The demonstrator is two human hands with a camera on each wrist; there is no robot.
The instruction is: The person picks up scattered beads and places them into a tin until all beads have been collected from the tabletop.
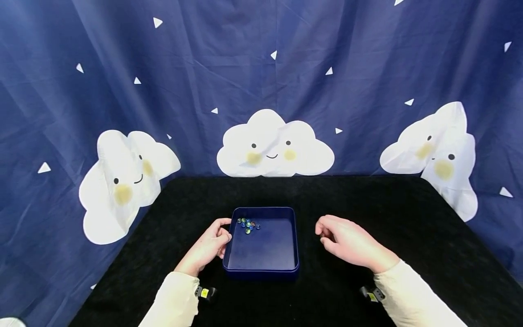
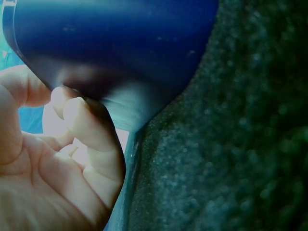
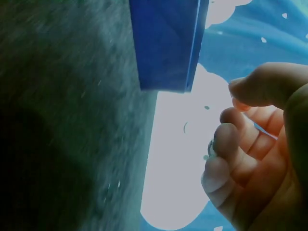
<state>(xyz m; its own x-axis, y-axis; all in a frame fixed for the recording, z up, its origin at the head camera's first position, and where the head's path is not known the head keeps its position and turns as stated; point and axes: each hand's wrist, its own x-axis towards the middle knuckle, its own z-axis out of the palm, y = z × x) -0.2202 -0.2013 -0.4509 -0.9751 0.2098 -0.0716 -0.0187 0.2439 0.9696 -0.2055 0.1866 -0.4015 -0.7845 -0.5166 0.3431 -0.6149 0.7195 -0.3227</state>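
Note:
A square dark blue tray (image 1: 261, 245) stands on the black tabletop. Several small glass marbles (image 1: 249, 225) lie grouped in its far left part. At the tray's left wall, my left hand (image 1: 208, 245) holds the side with bent fingers; in the left wrist view the fingertips (image 2: 77, 113) touch the blue outer wall. To the right of the tray, and apart from it, my right hand (image 1: 347, 238) hovers with curled fingers. Between its fingertips in the right wrist view peeks the edge of a small glassy marble (image 3: 211, 147), mostly hidden.
The black cloth tabletop (image 1: 347, 195) extends around the tray. Behind it hangs a dark blue curtain (image 1: 253, 81) with white smiling clouds and small white triangles. A small camera is strapped at each wrist.

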